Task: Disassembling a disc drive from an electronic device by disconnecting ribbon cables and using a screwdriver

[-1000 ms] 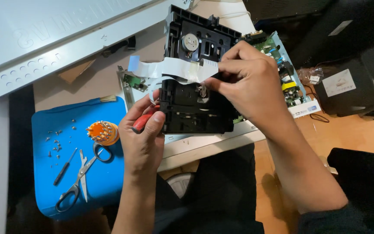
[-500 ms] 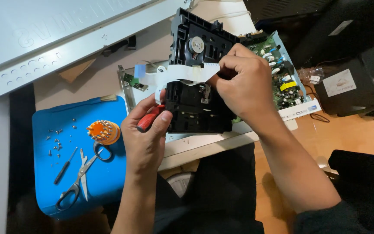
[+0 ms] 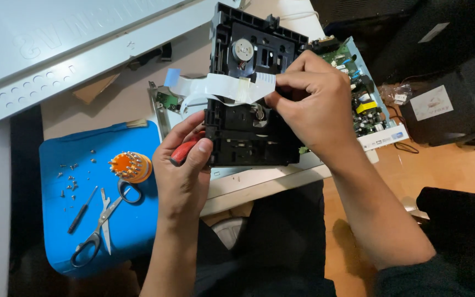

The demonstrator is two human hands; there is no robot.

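Gripping black drive frame (image 3: 251, 137): left hand (image 3: 185, 168); right hand (image 3: 311, 104) pinching ribbon cable (image 3: 221, 88).

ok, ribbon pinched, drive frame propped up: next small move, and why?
Probably ease the white flat ribbon cable gently free along its length. The right hand pinches its end over the black drive mechanism, while the left hand steadies the frame's lower edge and also grips a red-handled tool. The cable's far end curls toward the small green board, so a hard tug risks damage.
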